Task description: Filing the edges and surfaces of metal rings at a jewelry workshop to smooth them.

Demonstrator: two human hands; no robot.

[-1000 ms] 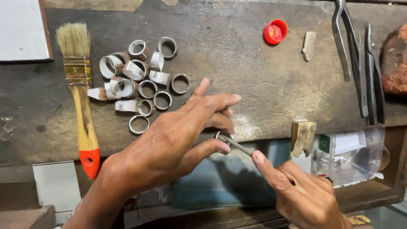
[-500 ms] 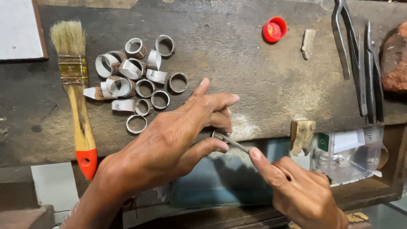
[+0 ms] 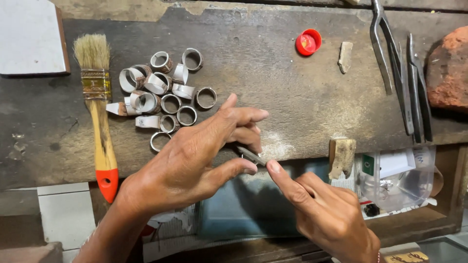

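Bare bench (image 3: pixel 292 92) mid-board; rings (image 3: pixel 165 92) left, pliers (image 3: pixel 399 73) right.

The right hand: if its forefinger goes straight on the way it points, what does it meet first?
Probably the thin metal tool at the forefinger of the right hand, then the left hand; depth is unclear.

Both forearms are seen bare, no sleeves being worn, the left hand (image 3: pixel 195 160) is left ungloved and ringless, and a thin reddish beaded band is worn at the right hand's (image 3: pixel 326 219) wrist.
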